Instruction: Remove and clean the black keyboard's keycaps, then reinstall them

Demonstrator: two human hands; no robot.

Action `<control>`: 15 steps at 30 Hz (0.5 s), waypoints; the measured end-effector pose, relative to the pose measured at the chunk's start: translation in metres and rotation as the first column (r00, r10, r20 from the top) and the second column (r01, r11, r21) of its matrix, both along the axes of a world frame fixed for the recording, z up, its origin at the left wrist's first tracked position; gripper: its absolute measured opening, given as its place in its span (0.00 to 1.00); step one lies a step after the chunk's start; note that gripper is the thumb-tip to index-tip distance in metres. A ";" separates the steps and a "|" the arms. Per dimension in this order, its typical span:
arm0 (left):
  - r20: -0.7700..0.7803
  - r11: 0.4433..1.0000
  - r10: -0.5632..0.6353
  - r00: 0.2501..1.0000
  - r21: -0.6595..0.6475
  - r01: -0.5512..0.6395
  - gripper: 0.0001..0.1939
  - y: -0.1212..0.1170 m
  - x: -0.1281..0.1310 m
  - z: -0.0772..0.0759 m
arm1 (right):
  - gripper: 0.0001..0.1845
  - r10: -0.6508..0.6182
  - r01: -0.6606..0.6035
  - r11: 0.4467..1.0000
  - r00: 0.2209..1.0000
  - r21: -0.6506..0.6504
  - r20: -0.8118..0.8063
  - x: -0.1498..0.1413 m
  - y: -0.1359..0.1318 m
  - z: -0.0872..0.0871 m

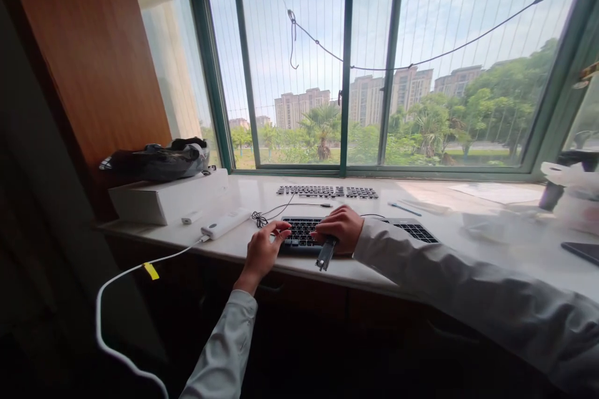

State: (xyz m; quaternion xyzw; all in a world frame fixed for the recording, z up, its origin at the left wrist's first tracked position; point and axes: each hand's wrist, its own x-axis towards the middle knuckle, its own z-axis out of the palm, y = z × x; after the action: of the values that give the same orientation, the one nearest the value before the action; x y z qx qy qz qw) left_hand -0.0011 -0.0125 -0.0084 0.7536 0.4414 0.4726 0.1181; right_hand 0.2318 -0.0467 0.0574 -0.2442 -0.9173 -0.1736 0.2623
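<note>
Mid-frame, the left hand (262, 252) bent finger and thumb together over the keyboard (303, 232), contents unclear; the right hand (345, 228) clasped a tool (326, 253), probably freeing its fingertips.

A long black rectangular keyboard (300, 250) lies flat on the white bench (266, 257), mostly bare of caps. Behind it sit small black loose keycaps (309, 191) in rows. A slim dark tool (325, 254) slants down from the right hand (340, 229).

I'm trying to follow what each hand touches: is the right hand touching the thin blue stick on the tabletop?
Apart. The head view shows pale tabletop between the right hand and the blue stick.
</note>
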 end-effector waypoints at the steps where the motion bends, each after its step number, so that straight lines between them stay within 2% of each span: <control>1: 0.004 1.000 0.000 1.000 0.004 0.000 0.11 0.001 0.000 0.000 | 0.21 -0.045 0.045 0.997 0.999 0.056 0.009 0.012 0.004 -0.003; 4: 0.008 1.000 0.015 1.000 -0.009 -0.015 0.12 0.002 -0.001 -0.001 | 0.23 -0.145 0.147 0.979 0.989 0.143 -0.021 0.044 0.017 -0.018; 7: 0.008 0.999 0.021 1.000 -0.034 -0.021 0.13 0.002 -0.002 -0.002 | 0.22 -0.204 0.212 0.967 0.977 0.142 -0.069 0.063 0.026 -0.032; 10: 0.033 1.000 -0.001 0.999 -0.026 0.002 0.14 0.001 -0.004 -0.002 | 0.20 -0.214 0.222 0.967 0.974 0.124 -0.072 0.065 0.028 -0.037; 15: 0.196 0.999 0.006 0.981 -0.036 0.001 0.17 0.003 -0.003 -0.002 | 0.20 -0.165 0.168 0.978 0.986 0.125 -0.033 0.049 0.020 -0.036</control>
State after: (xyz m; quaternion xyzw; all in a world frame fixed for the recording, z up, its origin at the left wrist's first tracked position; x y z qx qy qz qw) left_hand -0.0038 -0.0094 -0.0099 0.7005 0.4369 0.5369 0.1738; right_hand 0.2809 -0.0268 0.0211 -0.3047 -0.8776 -0.2506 0.2722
